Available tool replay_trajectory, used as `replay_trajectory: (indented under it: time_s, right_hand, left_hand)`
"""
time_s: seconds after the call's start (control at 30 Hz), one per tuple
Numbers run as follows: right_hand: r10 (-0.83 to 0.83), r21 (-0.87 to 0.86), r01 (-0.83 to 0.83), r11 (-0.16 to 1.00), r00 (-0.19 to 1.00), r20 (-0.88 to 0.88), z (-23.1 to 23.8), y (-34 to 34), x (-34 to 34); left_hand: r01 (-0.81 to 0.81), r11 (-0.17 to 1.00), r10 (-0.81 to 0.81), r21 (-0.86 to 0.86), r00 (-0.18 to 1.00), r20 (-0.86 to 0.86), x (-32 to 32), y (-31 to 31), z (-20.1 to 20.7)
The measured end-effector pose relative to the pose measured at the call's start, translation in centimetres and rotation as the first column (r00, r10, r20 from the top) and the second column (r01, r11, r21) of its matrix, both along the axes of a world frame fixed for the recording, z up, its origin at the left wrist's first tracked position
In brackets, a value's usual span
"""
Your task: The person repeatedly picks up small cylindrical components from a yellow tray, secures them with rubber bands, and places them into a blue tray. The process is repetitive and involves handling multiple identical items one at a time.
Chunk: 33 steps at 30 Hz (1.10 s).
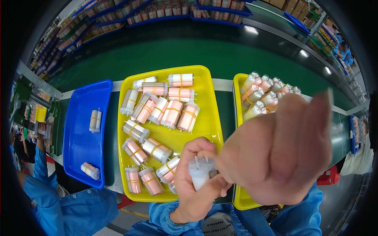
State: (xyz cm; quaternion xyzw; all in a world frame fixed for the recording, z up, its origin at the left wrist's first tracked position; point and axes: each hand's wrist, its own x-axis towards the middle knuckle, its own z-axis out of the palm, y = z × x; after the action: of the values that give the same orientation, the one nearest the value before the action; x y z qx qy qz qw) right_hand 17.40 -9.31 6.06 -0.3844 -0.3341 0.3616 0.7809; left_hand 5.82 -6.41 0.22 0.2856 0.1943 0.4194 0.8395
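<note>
My left hand (189, 201) is closed around a bundle of white tubes (200, 179) with translucent caps and thin pins on top. It is over the near right corner of a yellow tray (185, 135). My right hand (281, 153) is raised close to the camera, looking large and somewhat blurred. Its fingers are curled shut and anything in them is hidden; its edge overlaps the capped tubes in view. Inside the yellow tray lie several pink and white tube bundles (173, 114), each with a rubber band around it.
A blue tray (82, 133) at the left holds two banded bundles. Upright bundles fill part of another yellow tray (244, 200), partly covered by my right hand. Beyond runs a green belt (165, 47), with stacked blue trays (157, 21) behind. A person in a blue sleeve (43, 196) sits left.
</note>
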Motion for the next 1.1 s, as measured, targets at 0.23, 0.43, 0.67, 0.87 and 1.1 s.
replay_trajectory:
  time_s: [0.23,0.43,0.67,0.87,1.1]
  right_hand:
    - [0.208,0.032,-0.206,0.978,0.971,-0.117,0.1,2.7,0.4]
    - [0.233,-0.078,-0.250,0.965,0.955,-0.183,1.2,4.0,0.8]
    - [0.383,0.106,-0.376,0.921,0.922,-0.056,2.4,3.6,2.3]
    - [0.132,-0.067,-0.322,0.945,0.185,0.974,0.2,5.1,1.4]
    - [0.219,-0.118,-0.361,0.925,0.253,0.942,-2.2,4.9,-0.9]
  left_hand:
    - [-0.042,0.993,0.052,0.107,0.994,-0.092,-0.1,0.1,0.2]
    - [0.120,0.993,-0.120,-0.003,0.990,-0.080,-0.2,0.9,-0.2]
    - [0.082,0.995,-0.068,-0.053,0.971,0.230,-2.0,3.0,0.0]
    - [-0.023,0.985,0.054,-0.172,0.983,0.178,-4.5,3.8,0.8]
    - [-0.118,0.991,0.125,-0.068,0.987,0.097,-5.2,3.8,1.1]
